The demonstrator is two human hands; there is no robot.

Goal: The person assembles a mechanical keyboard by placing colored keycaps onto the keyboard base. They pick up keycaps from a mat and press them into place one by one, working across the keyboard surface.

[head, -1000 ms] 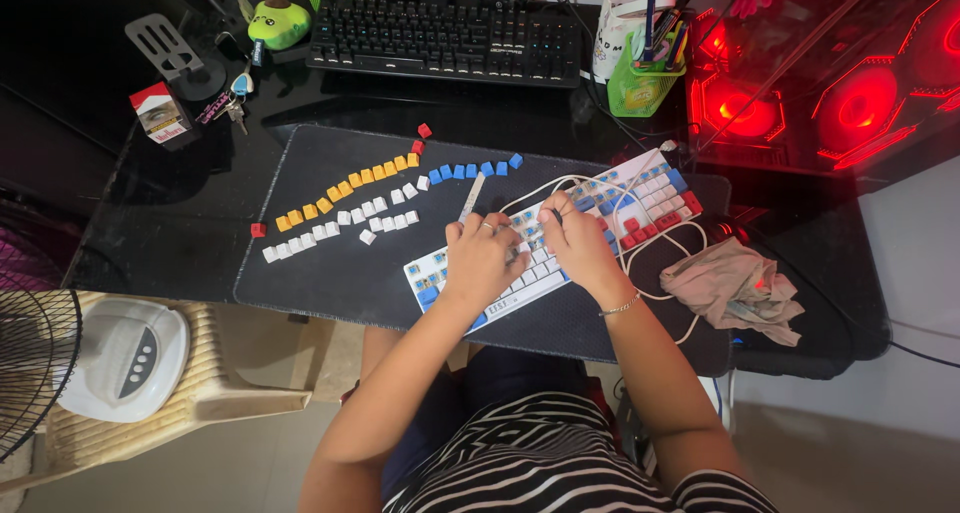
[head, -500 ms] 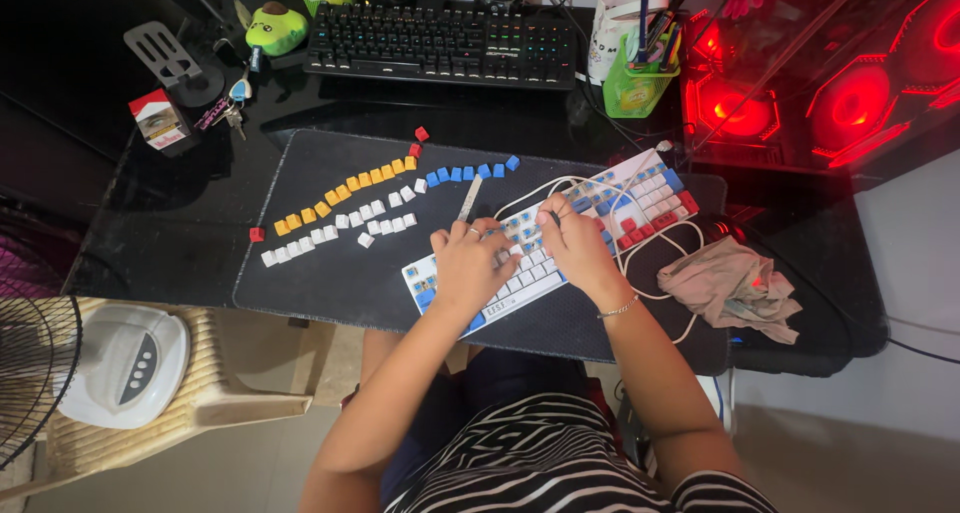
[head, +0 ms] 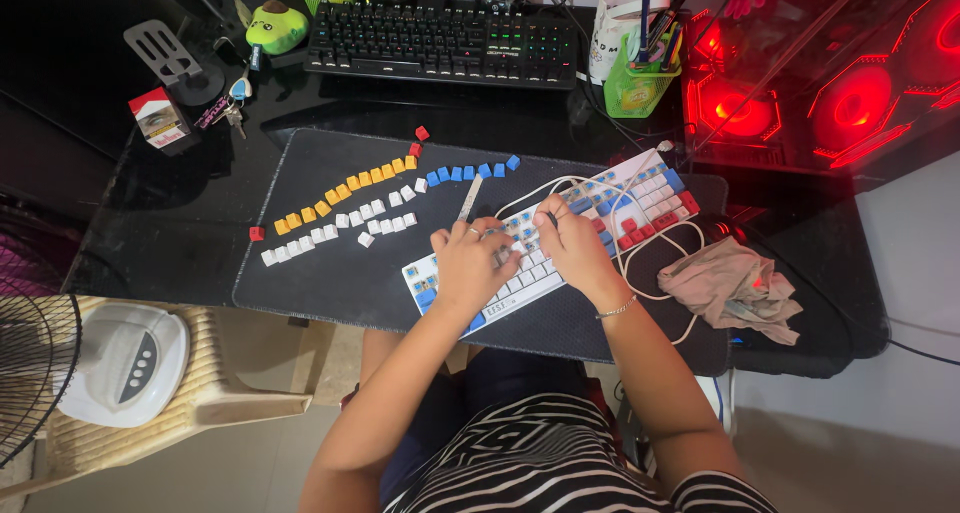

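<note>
Right hand [head: 577, 250] grip pinches a small dark tool, its tip shifted slightly onto the keys. Left hand [head: 470, 265] lies flat, holding nothing, steadying the white keyboard [head: 650, 188]. Pulled keycaps [head: 340, 195] unchanged, at 10 o'clock on the mat [head: 330, 273].

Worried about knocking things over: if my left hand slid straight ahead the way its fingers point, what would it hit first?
Probably the slim silver tool lying just beyond the left hand, then the row of blue keycaps; depth is hard to judge from above.
</note>
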